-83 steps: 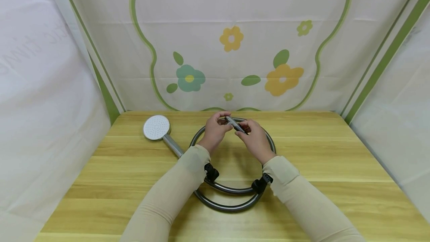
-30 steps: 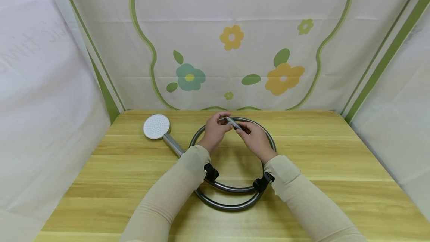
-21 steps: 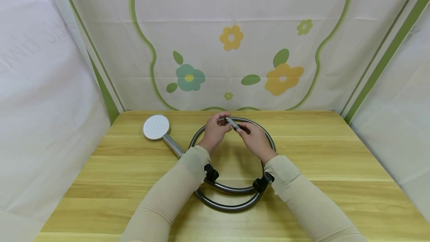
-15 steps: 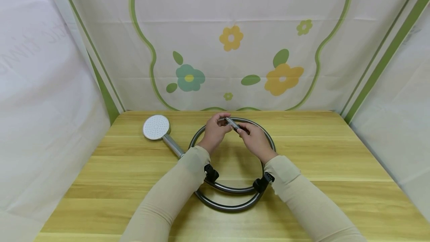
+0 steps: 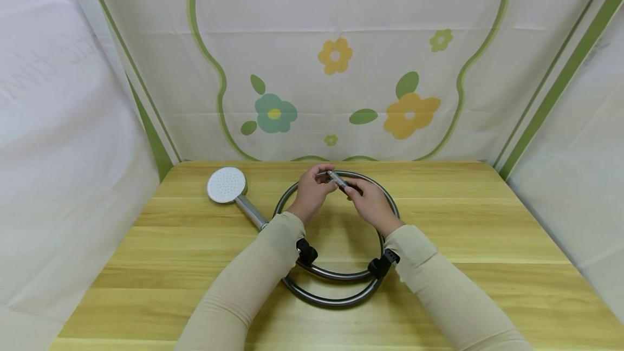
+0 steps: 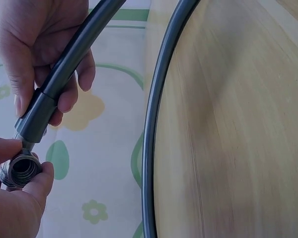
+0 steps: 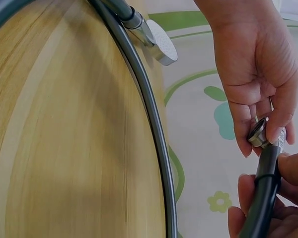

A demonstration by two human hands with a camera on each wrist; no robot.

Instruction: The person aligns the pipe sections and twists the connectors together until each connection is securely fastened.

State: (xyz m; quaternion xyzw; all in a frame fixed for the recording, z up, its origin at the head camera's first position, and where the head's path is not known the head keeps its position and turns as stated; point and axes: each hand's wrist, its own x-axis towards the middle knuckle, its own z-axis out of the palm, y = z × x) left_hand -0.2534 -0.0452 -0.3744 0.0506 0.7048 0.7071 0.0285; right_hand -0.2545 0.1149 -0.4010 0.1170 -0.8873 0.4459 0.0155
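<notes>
My left hand (image 5: 310,191) pinches a round metal fitting (image 6: 21,170) with threads inside its mouth, between thumb and fingers. Beside it, my right hand (image 5: 374,205) grips the dark grey shower hose (image 5: 336,303) at its sleeved end (image 6: 36,116). A narrow metal neck shows between sleeve and fitting in the left wrist view. Both hands hold this end raised above the table's far side. In loops below them lies the rest of the hose. Its other end meets the handle of a shower head (image 5: 226,184), which lies face up at the left.
The wooden table (image 5: 482,297) has white cloth walls (image 5: 312,80) printed with flowers behind it and at both sides. Black camera mounts (image 5: 307,252) sit at both wrists, close over the hose loops. My left sleeve (image 5: 244,286) covers where the handle meets the hose.
Both hands keep their holds at nearly the same place. My right hand has shifted very slightly, its thumb a little to the right on the hose end. The shower head lies still.
</notes>
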